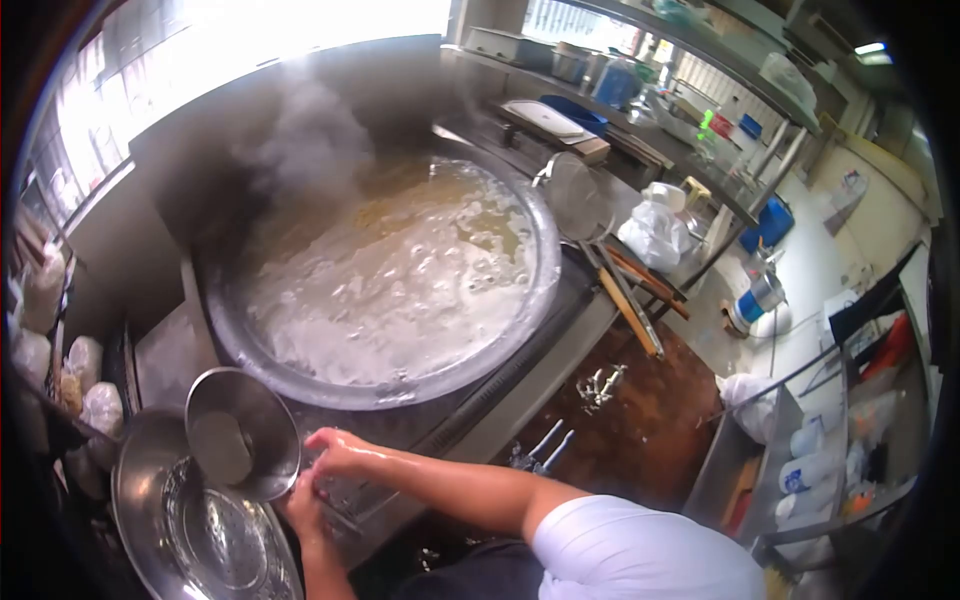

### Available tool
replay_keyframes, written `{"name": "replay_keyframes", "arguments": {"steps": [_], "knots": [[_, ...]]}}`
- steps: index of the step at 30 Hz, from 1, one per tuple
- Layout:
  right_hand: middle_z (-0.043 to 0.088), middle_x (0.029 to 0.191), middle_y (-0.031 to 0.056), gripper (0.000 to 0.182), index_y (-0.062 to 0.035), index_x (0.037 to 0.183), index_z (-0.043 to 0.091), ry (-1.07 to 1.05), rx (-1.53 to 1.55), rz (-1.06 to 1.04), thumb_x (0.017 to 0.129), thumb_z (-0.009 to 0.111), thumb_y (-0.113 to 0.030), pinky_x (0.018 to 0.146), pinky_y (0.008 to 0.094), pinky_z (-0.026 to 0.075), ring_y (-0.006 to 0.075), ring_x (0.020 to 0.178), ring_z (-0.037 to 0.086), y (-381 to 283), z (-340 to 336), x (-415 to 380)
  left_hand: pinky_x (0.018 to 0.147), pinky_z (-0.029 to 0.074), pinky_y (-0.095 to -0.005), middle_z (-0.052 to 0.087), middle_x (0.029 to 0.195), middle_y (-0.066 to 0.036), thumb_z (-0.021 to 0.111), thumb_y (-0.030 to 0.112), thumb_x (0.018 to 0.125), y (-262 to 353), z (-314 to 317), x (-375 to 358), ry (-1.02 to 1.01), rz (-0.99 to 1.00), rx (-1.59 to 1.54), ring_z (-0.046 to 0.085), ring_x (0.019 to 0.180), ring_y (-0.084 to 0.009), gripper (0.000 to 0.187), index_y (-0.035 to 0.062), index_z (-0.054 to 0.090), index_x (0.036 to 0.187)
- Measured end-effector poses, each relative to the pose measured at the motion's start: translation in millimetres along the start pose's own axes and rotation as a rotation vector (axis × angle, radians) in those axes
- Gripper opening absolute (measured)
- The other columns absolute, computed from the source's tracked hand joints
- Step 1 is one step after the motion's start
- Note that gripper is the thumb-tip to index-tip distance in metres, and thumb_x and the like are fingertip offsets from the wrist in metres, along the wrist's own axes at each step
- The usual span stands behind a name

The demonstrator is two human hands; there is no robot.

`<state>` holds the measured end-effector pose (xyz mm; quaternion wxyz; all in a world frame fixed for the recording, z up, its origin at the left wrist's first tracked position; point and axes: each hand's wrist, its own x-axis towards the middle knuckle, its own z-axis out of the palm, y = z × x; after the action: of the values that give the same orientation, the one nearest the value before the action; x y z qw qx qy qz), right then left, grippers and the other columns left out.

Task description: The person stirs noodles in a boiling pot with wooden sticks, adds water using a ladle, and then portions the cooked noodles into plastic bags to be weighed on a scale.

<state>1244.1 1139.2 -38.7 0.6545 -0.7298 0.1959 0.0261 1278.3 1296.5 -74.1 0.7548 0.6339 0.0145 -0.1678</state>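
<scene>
A deep metal saucepan [262,420] tilts over the wide steel basin [150,480] at lower left, with some cloudy liquid inside. My left hand [306,503] is closed around its handle, close to the pan's wall. Just above, my right hand [338,452] has its fingers curled at the pan's side near the rim; its exact grip is partly hidden. The basin holds a little clear liquid. Beyond my hands stands a huge round cauldron [548,270] of bubbling, foamy pale liquid, with steam rising from it.
A round mesh strainer [580,195] with long handles rests right of the cauldron, beside a white plastic bag [655,235]. A white lid or board [545,118] and a blue tub [573,113] are behind. Shelving [790,470] stands at right; the brown floor [650,400] looks wet.
</scene>
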Motion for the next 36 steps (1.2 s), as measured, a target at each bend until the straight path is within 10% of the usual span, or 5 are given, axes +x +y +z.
{"name": "replay_keyframes", "arguments": {"steps": [4, 13, 25, 29, 36], "knots": [[0.063, 0.127, 0.0133, 0.051, -0.0048, 0.131, 0.058, -0.161, 0.13, -0.17, 0.081, 0.067, -0.003, 0.101, 0.036, 0.049, 0.0211, 0.117, 0.06, -7, -156, -94, 0.046, 0.049, -0.0312, 0.049, 0.062, -0.002, 0.067, 0.02, 0.083, -5, -2, -28, -0.065, -0.305, 0.012, 0.052, 0.048, -0.0156, 0.017, 0.0062, 0.06, 0.088], [0.071, 0.099, 0.0149, 0.026, -0.0117, 0.105, 0.07, 1.282, -0.998, 0.077, 0.082, 0.061, -0.006, 0.082, 0.0439, 0.054, 0.034, 0.092, 0.068, 148, -597, -279, 0.043, 0.045, -0.0302, 0.048, 0.057, 0.007, 0.059, 0.031, 0.086, -38, 8, -50, -0.008, -0.459, -0.148, 0.048, 0.045, -0.0099, 0.022, 0.0154, 0.064, 0.1], [0.061, 0.132, 0.0116, 0.083, 0.0012, 0.147, 0.041, 0.287, -0.358, 0.267, 0.072, 0.077, 0.011, 0.1, 0.0376, 0.05, 0.0194, 0.118, 0.06, 263, -807, -312, 0.065, 0.05, -0.0434, 0.058, 0.072, -0.006, 0.065, 0.027, 0.083, -13, -1, -69, 0.193, -0.791, 0.263, 0.062, 0.07, -0.0254, 0.018, 0.0111, 0.058, 0.089], [0.062, 0.128, 0.0196, 0.093, 0.0037, 0.145, 0.04, 0.453, -0.67, 0.171, 0.067, 0.087, -0.018, 0.098, 0.0348, 0.05, 0.0245, 0.117, 0.062, 243, -774, -305, 0.068, 0.05, -0.0459, 0.066, 0.088, -0.011, 0.072, 0.028, 0.079, -18, -24, -68, 0.172, -0.577, 0.634, 0.065, 0.076, -0.0292, 0.025, 0.0073, 0.065, 0.091], [0.063, 0.118, 0.0255, 0.057, -0.0033, 0.13, 0.051, 0.897, -1.063, 0.286, 0.075, 0.065, 0.0, 0.095, 0.0475, 0.047, 0.0436, 0.112, 0.059, 300, -750, -336, 0.108, 0.04, -0.0476, 0.056, 0.135, -0.018, 0.077, 0.038, 0.073, 7, 68, -115, 0.599, 0.46, 1.539, 0.047, 0.13, -0.0367, 0.066, 0.0047, 0.058, 0.128]]}}
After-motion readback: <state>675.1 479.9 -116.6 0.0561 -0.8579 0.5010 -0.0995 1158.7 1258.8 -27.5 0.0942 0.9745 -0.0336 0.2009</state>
